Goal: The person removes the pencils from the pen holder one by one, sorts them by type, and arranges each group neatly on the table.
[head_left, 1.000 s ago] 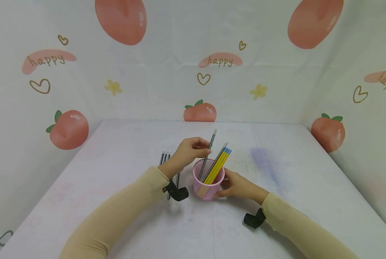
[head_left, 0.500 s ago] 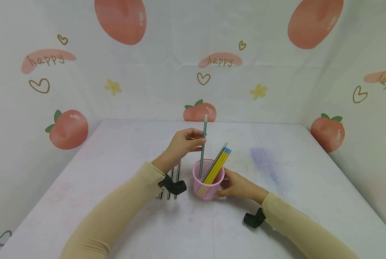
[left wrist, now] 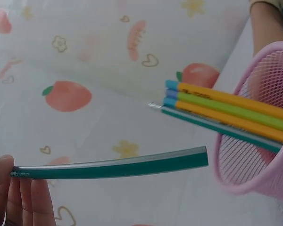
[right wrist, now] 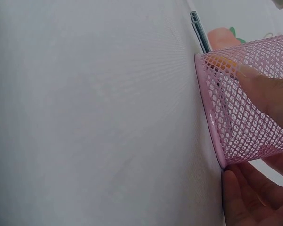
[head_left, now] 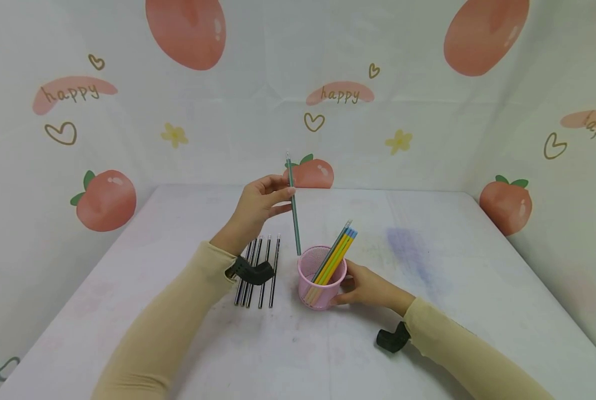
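Note:
My left hand (head_left: pixel 259 204) pinches a green pencil (head_left: pixel 295 216) near its upper part and holds it nearly upright. The pencil's lower end hangs at the left rim of a pink mesh pencil holder (head_left: pixel 306 294). In the left wrist view this pencil (left wrist: pixel 118 168) lies across the picture, its unsharpened end pointing at the holder. My right hand (head_left: pixel 367 286) grips the holder low on its right side, with the thumb (right wrist: pixel 266 92) on the mesh. Leaning right inside the holder are several yellow and lime pencils (head_left: pixel 339 256) with blue ends, and another green pencil (left wrist: pixel 221 128).
Several black-and-silver pencils (head_left: pixel 273 272) lie side by side on the white table (head_left: pixel 298 350), left of the holder and partly under my left wrist. A white backdrop (head_left: pixel 258 122) with peach prints rises behind the table.
My left hand has moved up and left, drawing the green pencil out of the holder and tipping it upright. The black pencils show more fully. My right hand stays on the holder.

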Demonstrator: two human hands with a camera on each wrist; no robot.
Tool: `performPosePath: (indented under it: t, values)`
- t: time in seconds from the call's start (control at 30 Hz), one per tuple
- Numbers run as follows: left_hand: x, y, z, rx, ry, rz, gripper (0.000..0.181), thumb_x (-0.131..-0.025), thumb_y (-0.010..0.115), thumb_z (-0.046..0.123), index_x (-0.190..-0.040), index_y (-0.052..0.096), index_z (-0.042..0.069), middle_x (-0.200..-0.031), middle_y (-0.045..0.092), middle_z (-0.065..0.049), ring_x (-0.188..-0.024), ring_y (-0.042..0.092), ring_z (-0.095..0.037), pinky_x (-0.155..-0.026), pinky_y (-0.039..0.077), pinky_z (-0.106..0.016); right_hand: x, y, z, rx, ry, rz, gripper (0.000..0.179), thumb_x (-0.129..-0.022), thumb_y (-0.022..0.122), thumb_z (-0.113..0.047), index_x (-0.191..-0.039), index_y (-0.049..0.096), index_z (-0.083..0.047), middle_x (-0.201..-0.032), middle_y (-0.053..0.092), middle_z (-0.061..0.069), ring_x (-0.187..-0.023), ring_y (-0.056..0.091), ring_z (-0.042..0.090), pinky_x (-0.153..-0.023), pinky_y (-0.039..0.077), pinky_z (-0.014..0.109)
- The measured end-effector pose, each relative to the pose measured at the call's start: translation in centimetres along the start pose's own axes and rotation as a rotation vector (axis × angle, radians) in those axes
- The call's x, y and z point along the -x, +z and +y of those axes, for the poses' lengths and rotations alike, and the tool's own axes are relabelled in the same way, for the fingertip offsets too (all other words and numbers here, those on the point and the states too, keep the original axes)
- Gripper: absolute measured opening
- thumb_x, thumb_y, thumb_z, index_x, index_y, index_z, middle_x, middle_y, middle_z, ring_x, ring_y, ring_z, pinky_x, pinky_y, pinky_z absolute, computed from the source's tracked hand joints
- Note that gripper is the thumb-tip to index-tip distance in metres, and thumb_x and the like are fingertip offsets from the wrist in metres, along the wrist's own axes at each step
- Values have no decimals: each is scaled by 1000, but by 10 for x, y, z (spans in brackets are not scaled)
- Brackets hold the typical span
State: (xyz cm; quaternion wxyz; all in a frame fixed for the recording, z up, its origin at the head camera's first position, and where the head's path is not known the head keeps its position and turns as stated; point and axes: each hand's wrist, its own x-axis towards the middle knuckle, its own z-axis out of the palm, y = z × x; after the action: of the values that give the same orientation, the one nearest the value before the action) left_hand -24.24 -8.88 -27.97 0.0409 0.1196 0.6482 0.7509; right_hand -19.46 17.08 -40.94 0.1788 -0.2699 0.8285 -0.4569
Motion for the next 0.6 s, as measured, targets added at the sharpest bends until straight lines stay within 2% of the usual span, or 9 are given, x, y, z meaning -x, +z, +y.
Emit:
performPosePath:
  t: [0.23, 0.43, 0.6]
  values:
    - [2, -23, 10, -6, 8, 53, 13, -94, 62, 7, -105, 60, 11, -91, 59, 3, -85, 62, -11, -82, 58, -27, 1, -1, -1, 1, -4, -2, 84, -78, 82, -20, -145, 34, -3, -133, 57, 12, -119, 58, 30, -102, 48, 42]
    - [2, -47, 8, -21, 11, 98, 13, -93, 64, 8, -104, 61, 13, -90, 60, 4, -82, 63, -9, -79, 58, -24, -1, -1, -1, -7, -16, -13, 85, -79, 81, -20, -147, 32, -4, -136, 55, 13, -119, 57, 30, -103, 47, 44]
    - [2, -62, 3, -81, -16, 118, 20, -92, 66, 12, -111, 59, 9, -91, 61, 5, -81, 63, -8, -77, 58, -23, 0, -1, 1, -9, -11, -7, 85, -78, 82, -19, -146, 33, -3, -135, 55, 13, -118, 58, 30, -103, 47, 45]
